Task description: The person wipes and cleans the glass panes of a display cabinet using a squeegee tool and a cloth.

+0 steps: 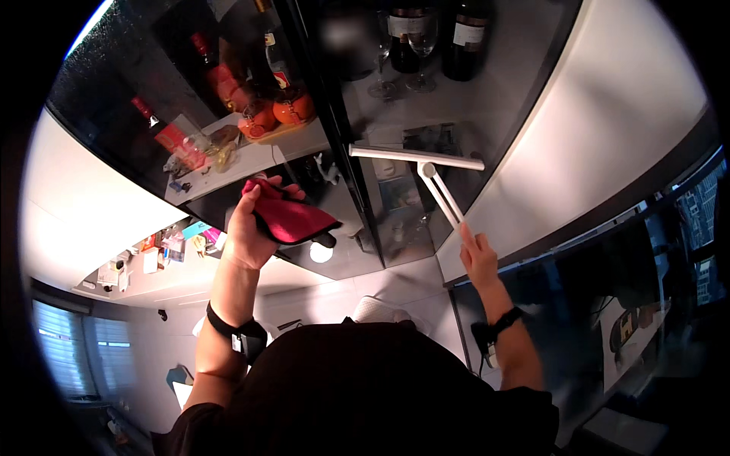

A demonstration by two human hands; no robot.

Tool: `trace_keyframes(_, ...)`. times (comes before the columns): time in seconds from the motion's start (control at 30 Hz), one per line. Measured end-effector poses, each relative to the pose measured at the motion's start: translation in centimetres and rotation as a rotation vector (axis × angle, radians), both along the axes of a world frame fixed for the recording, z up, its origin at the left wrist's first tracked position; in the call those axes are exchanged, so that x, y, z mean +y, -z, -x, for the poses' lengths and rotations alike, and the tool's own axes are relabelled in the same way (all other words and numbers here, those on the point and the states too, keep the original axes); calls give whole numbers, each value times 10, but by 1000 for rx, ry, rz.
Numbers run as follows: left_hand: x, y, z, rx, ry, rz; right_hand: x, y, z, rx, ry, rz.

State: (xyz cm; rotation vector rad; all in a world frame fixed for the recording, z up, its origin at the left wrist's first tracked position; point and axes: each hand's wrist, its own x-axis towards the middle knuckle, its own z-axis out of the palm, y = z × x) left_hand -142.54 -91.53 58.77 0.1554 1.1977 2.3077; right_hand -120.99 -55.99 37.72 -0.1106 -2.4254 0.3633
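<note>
My left hand (250, 239) grips a folded red cloth (293, 219) with black edging, in front of the left glass door (102, 85) of a display cabinet. Held in my right hand (480, 261) is a white squeegee (442, 194), gripped near the end of its handle. Its long blade lies across the right glass door (502, 114), close to the dark middle frame (337, 114); whether it presses on the glass I cannot tell. Black straps circle both my wrists.
Behind the glass stand wine bottles (466, 43), stemmed glasses (422, 51), orange ornaments (292, 108) and a red-labelled bottle (177, 139). Small items crowd a counter (142, 290) at left. A white wall panel (570, 114) and a dark window (701, 228) are on the right.
</note>
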Motion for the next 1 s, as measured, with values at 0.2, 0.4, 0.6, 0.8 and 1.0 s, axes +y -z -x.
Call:
trace_keyframes(0.2, 26, -2, -14, -57, 157, -258, -75, -16, -53, -58, -111, 467)
trace_keyframes(0.4, 80, -13, -25, 119, 52, -266, -121, -35, -63, -198, -396, 726)
trace_keyframes(0.6, 107, 3, -35, 58, 150, -401, -143, -63, -48, -122, -506, 823)
trace_keyframes(0.8, 115, 33, -71, -95, 565, -451, -148, -106, -20, -13, -575, 695)
trace_keyframes(1.0, 95, 37, -85, 162, 592, -227, -146, -109, -22, 82, -527, 749)
